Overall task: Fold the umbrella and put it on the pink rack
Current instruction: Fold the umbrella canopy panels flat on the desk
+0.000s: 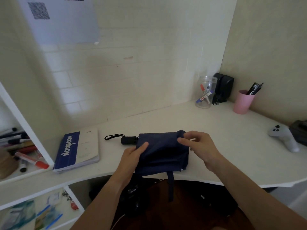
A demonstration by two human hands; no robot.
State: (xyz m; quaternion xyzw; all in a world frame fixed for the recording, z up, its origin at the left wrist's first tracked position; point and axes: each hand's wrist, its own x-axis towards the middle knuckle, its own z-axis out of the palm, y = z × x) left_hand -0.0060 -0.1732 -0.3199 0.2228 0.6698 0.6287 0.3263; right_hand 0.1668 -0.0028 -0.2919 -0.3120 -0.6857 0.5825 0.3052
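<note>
A collapsed navy umbrella [163, 151] lies on the white desk [224, 138] near its front edge, its canopy loose and partly folded. Its black handle [128, 140] with a wrist loop [113, 136] points left. A navy closing strap [170, 185] hangs over the desk edge. My left hand [134, 154] grips the canopy's left side near the handle. My right hand [197, 143] pinches the fabric at the canopy's upper right corner. No pink rack is in view.
A blue and white notebook [78, 151] lies left of the umbrella. At the back right stand a clear jar of markers [206, 92], a black device [222, 87] and a pink cup of pens [242, 101]. A white controller [284, 136] lies far right. Shelves with markers [25, 151] are left.
</note>
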